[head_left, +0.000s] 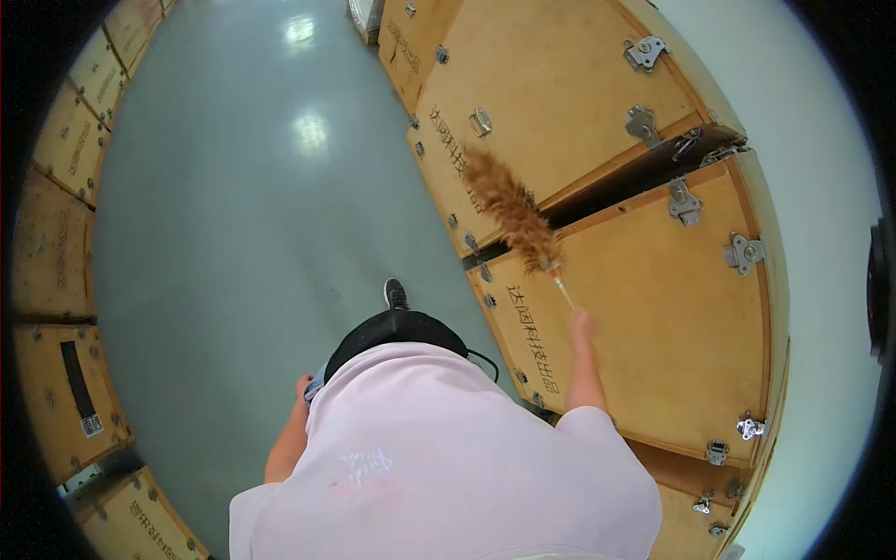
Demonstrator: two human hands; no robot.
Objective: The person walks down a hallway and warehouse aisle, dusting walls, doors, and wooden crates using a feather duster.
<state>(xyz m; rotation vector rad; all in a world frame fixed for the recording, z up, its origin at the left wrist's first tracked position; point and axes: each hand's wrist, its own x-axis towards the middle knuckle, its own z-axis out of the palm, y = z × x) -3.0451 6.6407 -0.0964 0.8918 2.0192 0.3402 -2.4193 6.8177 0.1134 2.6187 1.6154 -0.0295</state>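
My right hand [581,325] is closed around the thin handle of a feather duster [511,207]. Its brown, fluffy head reaches forward over the gap between two wooden crates, overlapping the side of the farther crate [560,103]. Beneath my right arm is the nearer wooden crate [644,308], with dark lettering and metal latches. My left hand [304,385] hangs low at my left hip, beside my jeans; its fingers are mostly hidden, so I cannot make out whether they hold anything.
More wooden crates [58,252] line the left side of the aisle. The grey floor [233,215] runs between the two rows. A white wall [803,187] stands behind the crates at right. My shoe [396,294] shows ahead of my waist.
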